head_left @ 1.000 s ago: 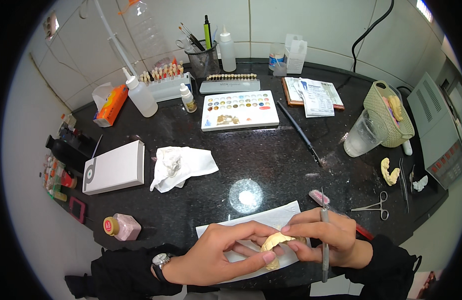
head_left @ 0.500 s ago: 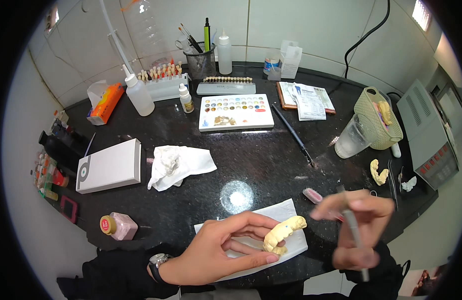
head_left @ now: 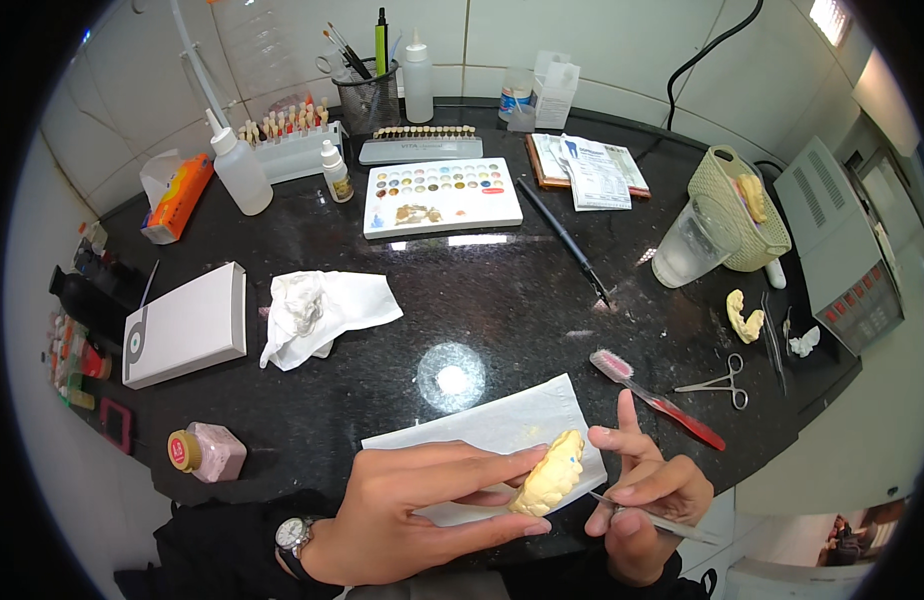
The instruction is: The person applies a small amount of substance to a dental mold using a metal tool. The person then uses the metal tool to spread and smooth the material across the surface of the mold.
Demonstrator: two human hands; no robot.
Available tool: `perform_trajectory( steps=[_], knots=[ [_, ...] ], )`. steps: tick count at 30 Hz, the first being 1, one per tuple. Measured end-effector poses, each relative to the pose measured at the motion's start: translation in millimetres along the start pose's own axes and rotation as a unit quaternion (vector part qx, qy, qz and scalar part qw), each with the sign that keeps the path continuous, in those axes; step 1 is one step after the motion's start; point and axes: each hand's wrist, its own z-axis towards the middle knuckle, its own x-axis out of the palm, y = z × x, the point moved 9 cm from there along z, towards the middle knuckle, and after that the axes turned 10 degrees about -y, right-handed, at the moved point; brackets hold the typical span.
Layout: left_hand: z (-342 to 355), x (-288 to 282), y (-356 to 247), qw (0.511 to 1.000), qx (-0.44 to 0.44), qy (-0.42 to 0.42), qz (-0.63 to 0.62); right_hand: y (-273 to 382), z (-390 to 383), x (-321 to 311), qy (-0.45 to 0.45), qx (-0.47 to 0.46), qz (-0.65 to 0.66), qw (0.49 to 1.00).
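My left hand (head_left: pixel 422 505) holds a pale yellow dental cast (head_left: pixel 550 475) between thumb and fingers, just above a white paper towel (head_left: pixel 482 435) at the near edge of the black counter (head_left: pixel 482 290). Beside it my right hand (head_left: pixel 642 495) grips a thin metal instrument (head_left: pixel 650 518), its tip pointing at the cast's lower right side. The right index finger sticks up. A watch sits on my left wrist.
A red-handled toothbrush (head_left: pixel 657 398) and small scissors (head_left: pixel 717 384) lie right of the hands. Farther back are a crumpled tissue (head_left: pixel 317 312), a white box (head_left: pixel 187 325), a colour palette tray (head_left: pixel 440 195), a black brush (head_left: pixel 567 243), a clear cup (head_left: pixel 690 245) and another cast (head_left: pixel 744 318).
My right hand swung out to the right with the instrument, then came back beside the cast. The left hand turned the cast more upright.
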Motion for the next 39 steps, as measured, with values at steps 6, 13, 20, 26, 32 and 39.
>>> perform_trajectory(
  steps=[6, 13, 20, 26, 32, 39],
  knots=[
    [1, 4, 3, 1.0, -0.01, 0.023, -0.009, -2, -5, 7, 0.02, -0.011, 0.009, 1.0],
    [-1, 8, 5, 0.998, -0.025, 0.043, -0.034, -16, -11, 4, -0.029, 0.069, 0.049, 0.996],
    [-2, 8, 7, 0.998, -0.032, 0.04, -0.032, -20, -12, 4, -0.044, 0.089, 0.047, 0.994],
    [-1, 8, 6, 0.999, -0.025, 0.04, -0.025, -20, -12, 5, -0.049, 0.096, 0.055, 0.993],
    [-2, 9, 6, 0.999, -0.017, 0.045, -0.024, -19, -13, 6, -0.036, 0.116, 0.047, 0.991],
    [-3, 8, 10, 0.998, -0.036, 0.046, -0.02, -18, -12, 13, 0.018, 0.113, 0.016, 0.993]
  ],
)
